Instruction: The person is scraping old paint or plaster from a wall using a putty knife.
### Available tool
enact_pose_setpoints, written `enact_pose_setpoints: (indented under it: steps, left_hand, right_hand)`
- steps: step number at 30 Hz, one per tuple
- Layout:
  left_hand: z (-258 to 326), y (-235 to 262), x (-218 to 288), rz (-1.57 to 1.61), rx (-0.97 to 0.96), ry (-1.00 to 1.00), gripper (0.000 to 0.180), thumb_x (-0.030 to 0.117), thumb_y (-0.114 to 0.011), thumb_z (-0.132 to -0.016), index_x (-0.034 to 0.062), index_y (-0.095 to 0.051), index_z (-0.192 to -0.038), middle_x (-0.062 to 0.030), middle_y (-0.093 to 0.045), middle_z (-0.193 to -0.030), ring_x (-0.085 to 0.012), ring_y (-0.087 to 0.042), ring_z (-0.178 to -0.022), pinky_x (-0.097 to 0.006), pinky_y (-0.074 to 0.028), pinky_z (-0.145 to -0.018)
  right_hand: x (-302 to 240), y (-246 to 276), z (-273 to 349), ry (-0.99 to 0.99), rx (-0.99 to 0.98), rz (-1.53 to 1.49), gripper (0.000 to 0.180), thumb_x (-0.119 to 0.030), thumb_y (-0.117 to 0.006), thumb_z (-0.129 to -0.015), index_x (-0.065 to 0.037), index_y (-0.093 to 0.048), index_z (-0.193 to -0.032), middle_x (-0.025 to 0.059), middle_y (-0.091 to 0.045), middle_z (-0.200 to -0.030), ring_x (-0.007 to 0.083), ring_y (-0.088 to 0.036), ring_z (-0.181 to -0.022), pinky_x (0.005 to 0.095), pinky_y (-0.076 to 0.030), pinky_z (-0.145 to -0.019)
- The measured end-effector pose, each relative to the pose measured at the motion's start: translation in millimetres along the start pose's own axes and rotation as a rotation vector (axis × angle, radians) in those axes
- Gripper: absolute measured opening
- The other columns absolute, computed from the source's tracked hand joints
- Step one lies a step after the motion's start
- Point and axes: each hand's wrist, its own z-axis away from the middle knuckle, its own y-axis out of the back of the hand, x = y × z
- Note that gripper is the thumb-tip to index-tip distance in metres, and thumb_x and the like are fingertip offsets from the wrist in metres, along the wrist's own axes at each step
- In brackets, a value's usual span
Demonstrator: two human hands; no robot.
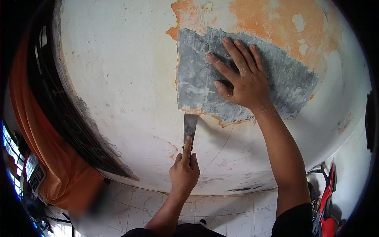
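Scraper blade under grey plaster on a white wall

Left hand (184, 170) grips the flat metal scraper (190, 127), forefinger along it; right hand (241, 81) spreads flat on the grey plaster patch (197, 79) on the white wall (118, 79).

Soft even daylight, heavy fisheye bending, perhaps blurred lower-left corner.

I see my putty knife (190, 127), a narrow grey steel blade, standing upright with its tip under the lower edge of the grey plaster patch (221, 75), a rough slab on the white, orange-blotched wall
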Motion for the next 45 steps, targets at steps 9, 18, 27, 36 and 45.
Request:
enact_pose_setpoints:
  steps: [9,18,27,36,45]
  left_hand:
    - [-8.0,11.5,-3.2,-0.031,-0.052,-0.023,0.065,0.009,-0.059,-0.098,0.0211,-0.038,-0.159,-0.0207,-0.072,-0.099,-0.0363,-0.073,-0.081,-0.045,-0.059,-0.070]
    - [-14.3,10.2,-17.9,0.011,0.013,-0.154,0.067,0.015,-0.061,-0.098,0.0240,-0.036,-0.160,-0.0162,-0.069,-0.082,-0.0336,-0.067,-0.061,-0.045,-0.055,-0.054]
    - [-22.1,12.0,-15.0,0.059,0.050,-0.191,0.066,0.014,-0.061,-0.098,0.0236,-0.038,-0.159,-0.0149,-0.068,-0.083,-0.0331,-0.068,-0.064,-0.044,-0.054,-0.055]
    - [-26.3,19.3,-9.5,0.025,0.039,-0.150,0.065,0.015,-0.060,-0.098,0.0248,-0.039,-0.158,-0.0154,-0.068,-0.084,-0.0352,-0.067,-0.063,-0.045,-0.056,-0.058]
    - [-24.6,13.6,-8.3,0.034,0.076,-0.145,0.065,0.014,-0.060,-0.098,0.0241,-0.039,-0.158,-0.0172,-0.071,-0.088,-0.0366,-0.068,-0.067,-0.046,-0.058,-0.063]
  right_hand:
    - [-5.3,1.9,-0.1,-0.008,-0.024,0.014,0.059,-0.049,-0.060,-0.091,-0.041,-0.051,-0.149,0.0048,-0.037,-0.164,0.0250,-0.036,-0.150,0.0496,-0.018,-0.127]
    - [-3.5,2.8,1.3,-0.015,-0.027,0.023,0.061,-0.049,-0.062,-0.090,-0.042,-0.050,-0.150,0.0046,-0.036,-0.165,0.0246,-0.036,-0.150,0.0502,-0.019,-0.127]
    - [-3.2,0.8,-0.8,-0.010,-0.006,0.018,0.060,-0.048,-0.061,-0.089,-0.043,-0.052,-0.148,0.0047,-0.039,-0.163,0.0256,-0.038,-0.149,0.0506,-0.021,-0.126]
    - [-4.9,3.9,1.7,-0.017,-0.022,-0.003,0.060,-0.047,-0.062,-0.089,-0.041,-0.053,-0.148,0.0053,-0.038,-0.164,0.0249,-0.038,-0.149,0.0494,-0.019,-0.127]
    - [-4.5,2.7,1.7,-0.013,-0.027,-0.008,0.061,-0.049,-0.062,-0.089,-0.040,-0.052,-0.148,0.0055,-0.037,-0.164,0.0245,-0.036,-0.150,0.0495,-0.019,-0.127]
